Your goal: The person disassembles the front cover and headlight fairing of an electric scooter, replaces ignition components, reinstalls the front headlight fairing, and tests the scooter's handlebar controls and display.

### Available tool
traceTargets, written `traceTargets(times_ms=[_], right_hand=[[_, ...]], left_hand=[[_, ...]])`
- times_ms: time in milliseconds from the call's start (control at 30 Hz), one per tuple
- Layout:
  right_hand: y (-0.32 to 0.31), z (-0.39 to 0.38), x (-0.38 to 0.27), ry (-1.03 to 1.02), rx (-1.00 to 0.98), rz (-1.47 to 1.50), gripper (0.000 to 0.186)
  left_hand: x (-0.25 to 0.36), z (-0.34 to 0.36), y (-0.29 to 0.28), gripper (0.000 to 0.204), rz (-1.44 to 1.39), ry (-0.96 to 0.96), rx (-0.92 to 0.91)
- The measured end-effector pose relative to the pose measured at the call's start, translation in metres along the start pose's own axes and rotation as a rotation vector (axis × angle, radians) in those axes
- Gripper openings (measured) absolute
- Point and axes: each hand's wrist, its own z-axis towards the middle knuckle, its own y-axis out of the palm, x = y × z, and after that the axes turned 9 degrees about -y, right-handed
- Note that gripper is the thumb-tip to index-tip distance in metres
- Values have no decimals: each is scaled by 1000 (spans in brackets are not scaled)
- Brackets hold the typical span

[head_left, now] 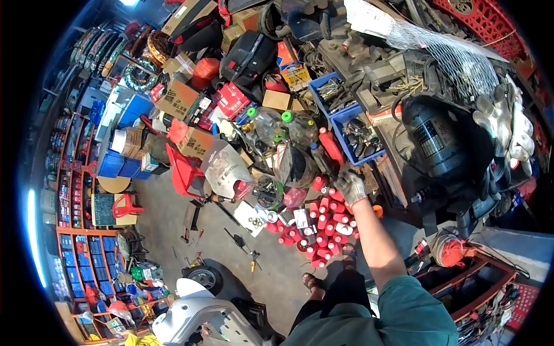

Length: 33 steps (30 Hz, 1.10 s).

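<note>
Your gloved right grip (350,185) reaches out over the far edge of the red bottles (323,221); I can't tell whether its fingers are spread or pinching. The bottles lie below and left, toward your feet (313,282). Beyond, a tall bottle (330,145) points lengthwise at your fingers. The blue bin (369,158) sits up-right; floor (283,288) stretches left.

You are standing in cluttered repair workshop, looking set up for scooters or motorcycles. Orange-framed shelves (95,232) are holding packed small goods; tyre-like rings (95,51) are lining wall. White scooter-like bodywork (187,308), wheel (203,278) and hand tools (254,262) are occupying floor (164,202). Blue bins (372,157) are storing metal parts; red bottles (323,225) are crowding near your feet.
</note>
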Motion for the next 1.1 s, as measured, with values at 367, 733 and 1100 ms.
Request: traceTargets(times_ms=[367, 733, 1100], right_hand=[[-76, -48, 11, 85, 208, -164, 17], [-81, -47, 9, 91, 263, -152, 22], [-86, -49, 12, 58, 273, -270, 16]], left_hand=[[-33, -12, -9, 25, -41, -21, 13], [-35, -16, -3, 25, -77, -35, 4], [-33, -20, 1, 25, -115, -52, -2]])
